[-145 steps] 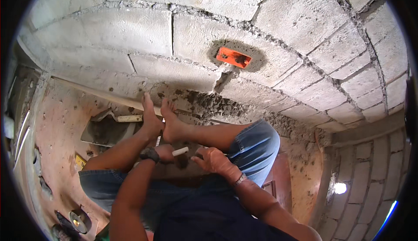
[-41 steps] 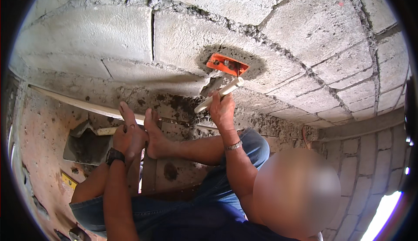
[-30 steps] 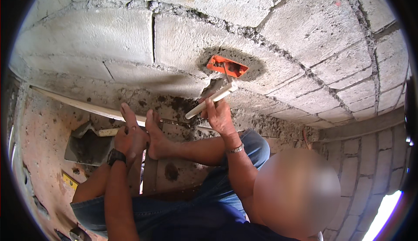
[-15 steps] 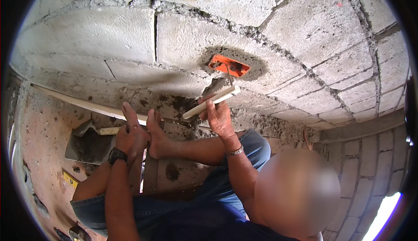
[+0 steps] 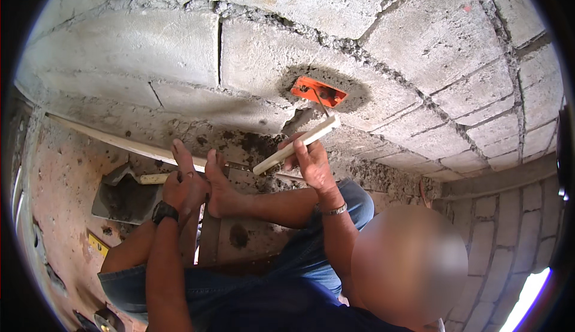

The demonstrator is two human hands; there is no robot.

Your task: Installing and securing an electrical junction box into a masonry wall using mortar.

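My right hand (image 5: 311, 161) is closed round a pale, square-edged wooden stick (image 5: 293, 146), held slanting in front of the wall. Its upper end lies just below an orange rectangular electrical box (image 5: 305, 84) set in the wall. A thin dark rod (image 5: 323, 102) runs between the box and that end; whether it is fixed to either is unclear. Grey, damp-looking mortar rings the box. My left hand (image 5: 185, 189) is down at my bare foot (image 5: 182, 155), fingers curled and partly hidden. Beside it is the pale handle (image 5: 154, 178) of a trowel; whether my fingers touch it cannot be made out.
The block wall (image 5: 263, 56) with rough mortar joints rises close ahead. A grey mortar board (image 5: 120, 206) lies to my left, near a yellow level (image 5: 97, 245). A long pale wooden strip (image 5: 108, 137) lies along the wall's foot. Mortar crumbs (image 5: 251, 143) spot the floor there.
The view has shifted slightly. My right hand and the wooden stick have moved a little right, the stick's upper end staying just below the orange box. My left hand keeps its place at the foot.
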